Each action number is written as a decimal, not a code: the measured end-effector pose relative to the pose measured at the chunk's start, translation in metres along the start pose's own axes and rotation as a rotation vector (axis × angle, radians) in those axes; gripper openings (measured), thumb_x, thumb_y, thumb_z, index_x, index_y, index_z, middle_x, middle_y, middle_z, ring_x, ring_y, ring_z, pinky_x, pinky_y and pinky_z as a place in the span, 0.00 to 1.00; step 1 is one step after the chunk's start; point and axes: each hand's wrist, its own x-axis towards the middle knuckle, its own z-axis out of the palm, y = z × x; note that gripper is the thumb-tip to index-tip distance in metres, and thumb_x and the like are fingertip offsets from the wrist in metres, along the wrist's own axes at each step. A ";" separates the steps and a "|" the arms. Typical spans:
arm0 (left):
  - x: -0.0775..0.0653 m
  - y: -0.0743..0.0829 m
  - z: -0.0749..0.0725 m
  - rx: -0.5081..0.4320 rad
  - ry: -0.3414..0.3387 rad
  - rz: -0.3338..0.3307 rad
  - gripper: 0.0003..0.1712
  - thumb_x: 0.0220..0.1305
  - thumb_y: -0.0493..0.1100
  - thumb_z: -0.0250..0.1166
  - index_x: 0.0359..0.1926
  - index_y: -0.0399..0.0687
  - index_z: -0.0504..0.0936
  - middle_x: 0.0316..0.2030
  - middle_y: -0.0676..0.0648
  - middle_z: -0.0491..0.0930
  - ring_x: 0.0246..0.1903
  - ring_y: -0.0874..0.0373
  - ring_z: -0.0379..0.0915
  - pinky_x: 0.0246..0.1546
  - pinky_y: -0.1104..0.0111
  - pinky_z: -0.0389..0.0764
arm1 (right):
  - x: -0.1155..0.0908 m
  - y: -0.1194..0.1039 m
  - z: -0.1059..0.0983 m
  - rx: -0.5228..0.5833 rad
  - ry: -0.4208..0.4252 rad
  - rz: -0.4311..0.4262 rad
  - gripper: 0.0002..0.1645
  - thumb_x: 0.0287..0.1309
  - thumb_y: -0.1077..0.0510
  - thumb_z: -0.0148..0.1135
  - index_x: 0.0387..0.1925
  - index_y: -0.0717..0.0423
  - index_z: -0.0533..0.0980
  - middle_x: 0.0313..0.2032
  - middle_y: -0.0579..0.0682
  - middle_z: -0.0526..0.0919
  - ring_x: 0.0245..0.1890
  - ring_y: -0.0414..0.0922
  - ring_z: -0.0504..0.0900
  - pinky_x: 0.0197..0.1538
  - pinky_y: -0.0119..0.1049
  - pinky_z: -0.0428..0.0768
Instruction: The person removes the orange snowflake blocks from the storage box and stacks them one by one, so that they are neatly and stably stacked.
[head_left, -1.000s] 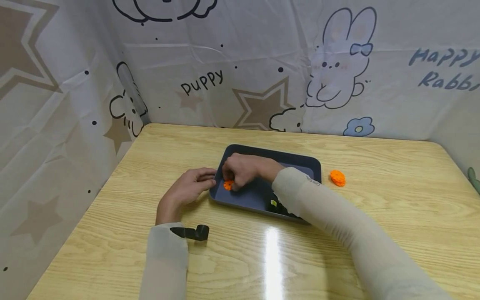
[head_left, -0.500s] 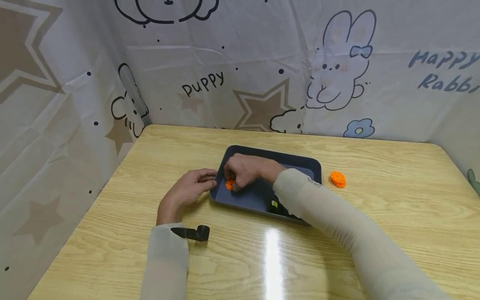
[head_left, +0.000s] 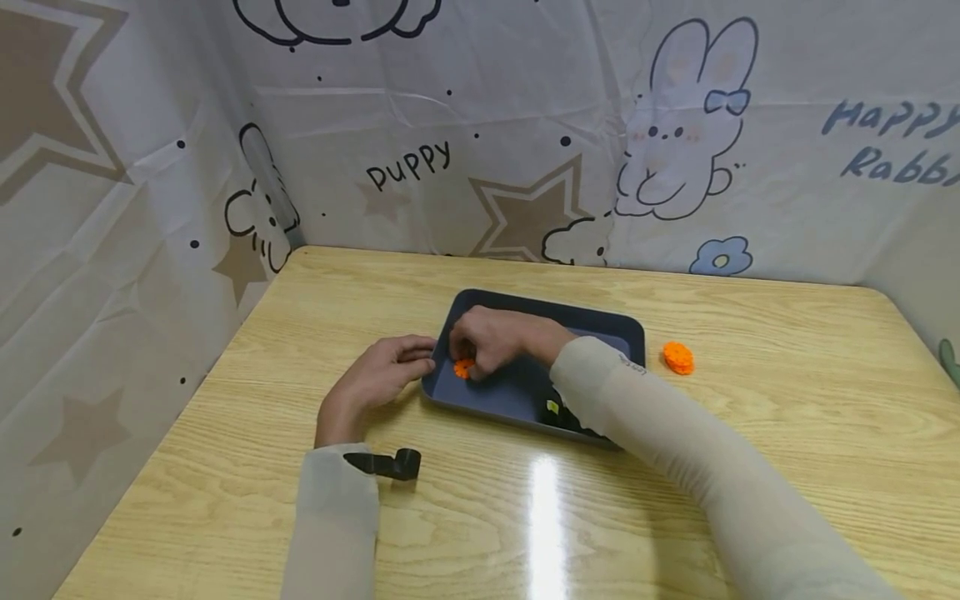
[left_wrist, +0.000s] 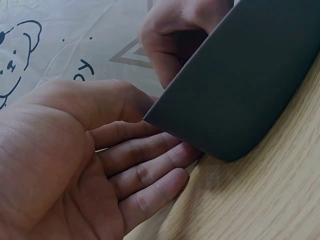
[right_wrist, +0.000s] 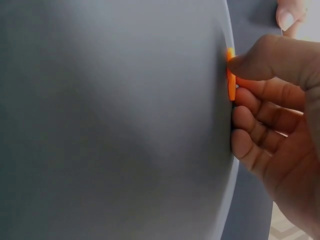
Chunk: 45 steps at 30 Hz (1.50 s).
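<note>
A dark grey rectangular tray [head_left: 480, 406] rests on the table. Inside its left part, my right hand [head_left: 491, 340] pinches an orange notched plastic disc [head_left: 462, 369] with thumb and index finger. The right wrist view shows this disc [right_wrist: 231, 75] edge-on at the tray floor, the thumb on it and the other fingers curled beside it. My left hand [head_left: 382, 372] touches the tray's left end. In the left wrist view its thumb meets the rim and its fairly straight fingers [left_wrist: 150, 172] lie against the outer wall.
A small stack of orange notched discs [head_left: 678, 357] sits on the table right of the tray. A black object with a yellow-green mark [head_left: 552, 407] shows in the tray, partly behind the right sleeve. A printed cloth [head_left: 420, 100] hangs behind the wooden table [head_left: 360, 283].
My right hand and the orange disc have shifted slightly to the right within the tray. The left hand keeps its place at the tray's end. The head view has drifted a little.
</note>
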 end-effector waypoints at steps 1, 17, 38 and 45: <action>0.000 0.000 0.000 -0.002 0.000 0.003 0.25 0.75 0.41 0.58 0.69 0.40 0.72 0.60 0.39 0.77 0.61 0.47 0.72 0.61 0.55 0.72 | 0.000 0.000 0.000 -0.002 -0.001 0.003 0.16 0.47 0.61 0.73 0.41 0.57 0.83 0.34 0.45 0.83 0.32 0.40 0.79 0.39 0.32 0.79; -0.001 0.003 0.002 -0.011 0.004 -0.013 0.24 0.75 0.42 0.59 0.69 0.42 0.73 0.60 0.41 0.77 0.61 0.49 0.72 0.61 0.55 0.72 | 0.000 -0.005 0.001 0.004 -0.029 0.074 0.13 0.47 0.59 0.74 0.36 0.57 0.81 0.29 0.46 0.82 0.26 0.41 0.77 0.30 0.32 0.77; -0.003 0.004 0.001 -0.030 0.005 -0.021 0.25 0.75 0.42 0.58 0.69 0.43 0.72 0.60 0.41 0.77 0.61 0.48 0.72 0.61 0.56 0.72 | -0.015 0.001 -0.007 0.003 0.075 0.096 0.12 0.48 0.57 0.72 0.36 0.57 0.82 0.32 0.46 0.82 0.30 0.41 0.80 0.37 0.34 0.80; -0.002 0.003 0.000 -0.028 0.007 -0.029 0.25 0.75 0.43 0.58 0.69 0.44 0.72 0.60 0.41 0.77 0.61 0.48 0.72 0.61 0.55 0.72 | -0.022 0.003 -0.015 0.011 0.106 0.067 0.11 0.47 0.57 0.72 0.34 0.55 0.82 0.31 0.45 0.82 0.30 0.41 0.79 0.36 0.34 0.79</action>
